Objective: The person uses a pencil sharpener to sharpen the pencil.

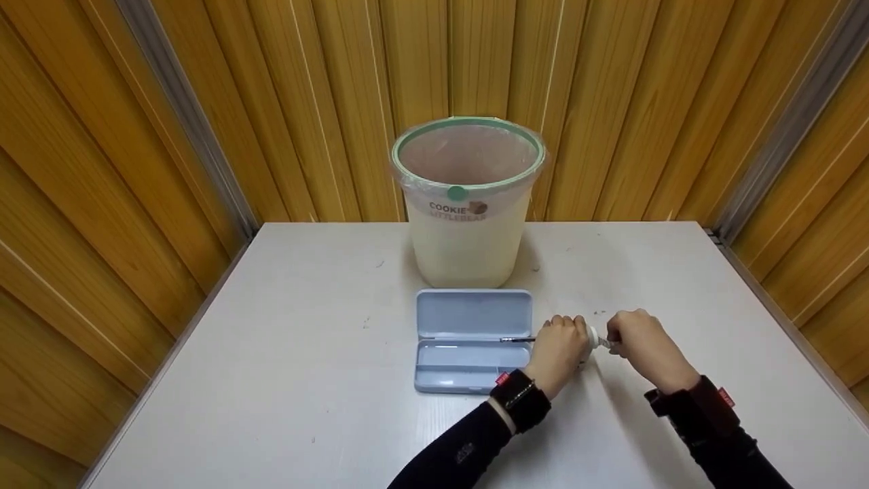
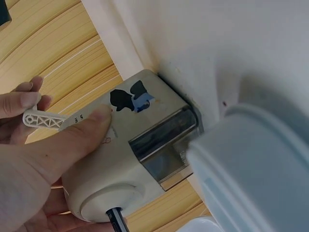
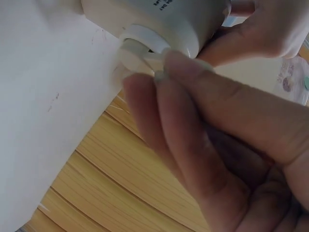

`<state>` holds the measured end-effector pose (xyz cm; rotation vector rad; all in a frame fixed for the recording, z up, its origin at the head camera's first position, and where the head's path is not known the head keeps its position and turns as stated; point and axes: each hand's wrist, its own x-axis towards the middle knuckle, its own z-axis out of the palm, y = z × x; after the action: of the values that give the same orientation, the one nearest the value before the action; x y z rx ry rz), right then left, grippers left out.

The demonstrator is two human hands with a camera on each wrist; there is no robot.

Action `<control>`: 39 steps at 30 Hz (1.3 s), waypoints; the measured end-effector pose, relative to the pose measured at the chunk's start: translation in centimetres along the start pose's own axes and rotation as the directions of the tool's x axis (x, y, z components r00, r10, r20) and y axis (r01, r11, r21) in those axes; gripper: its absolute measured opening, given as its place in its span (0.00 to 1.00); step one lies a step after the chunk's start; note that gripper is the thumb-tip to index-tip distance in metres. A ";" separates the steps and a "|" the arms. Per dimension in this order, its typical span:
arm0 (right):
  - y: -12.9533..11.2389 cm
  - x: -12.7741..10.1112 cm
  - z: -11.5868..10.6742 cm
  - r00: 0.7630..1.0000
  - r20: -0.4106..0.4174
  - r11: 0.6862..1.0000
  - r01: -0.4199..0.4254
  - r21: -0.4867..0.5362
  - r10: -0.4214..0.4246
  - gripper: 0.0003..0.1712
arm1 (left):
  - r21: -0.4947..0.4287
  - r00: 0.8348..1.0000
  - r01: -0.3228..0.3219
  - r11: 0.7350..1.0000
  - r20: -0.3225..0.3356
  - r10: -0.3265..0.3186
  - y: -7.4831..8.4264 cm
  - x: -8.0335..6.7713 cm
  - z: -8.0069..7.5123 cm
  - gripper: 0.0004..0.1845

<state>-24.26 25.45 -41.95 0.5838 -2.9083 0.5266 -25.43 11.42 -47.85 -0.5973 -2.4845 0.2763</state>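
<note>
My left hand (image 1: 560, 350) grips a white hand-crank pencil sharpener (image 2: 113, 162) on the table, thumb over its printed top. In the head view this hand hides most of it. A dark pencil (image 2: 116, 220) is in the sharpener's round opening, and its other end points left over the pencil case in the head view. On the opposite side, my right hand (image 1: 652, 346) pinches the crank handle (image 3: 135, 57) between thumb and fingers. The crank's lattice arm (image 2: 46, 120) shows in the left wrist view. A clear shavings drawer (image 2: 169, 154) sits in the sharpener's side.
An open light-blue pencil case (image 1: 475, 314) lies to the left of the hands, its lid folded back. Behind it stands a cream waste bin (image 1: 468, 251) with a green rim and clear liner. Wood-patterned panels (image 1: 326, 102) surround the white table (image 1: 305, 380).
</note>
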 end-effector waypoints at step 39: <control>0.9 2.5 0.3 0.983 -0.172 0.997 0.049 -0.059 -0.058 0.08 | 0.029 0.987 -0.018 0.999 -0.160 0.022 -0.1 0.0 0.7 0.05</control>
<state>-26.95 25.22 -42.05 0.5761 -2.7253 0.4654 -25.84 11.30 -48.38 -0.6092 -2.3181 0.2593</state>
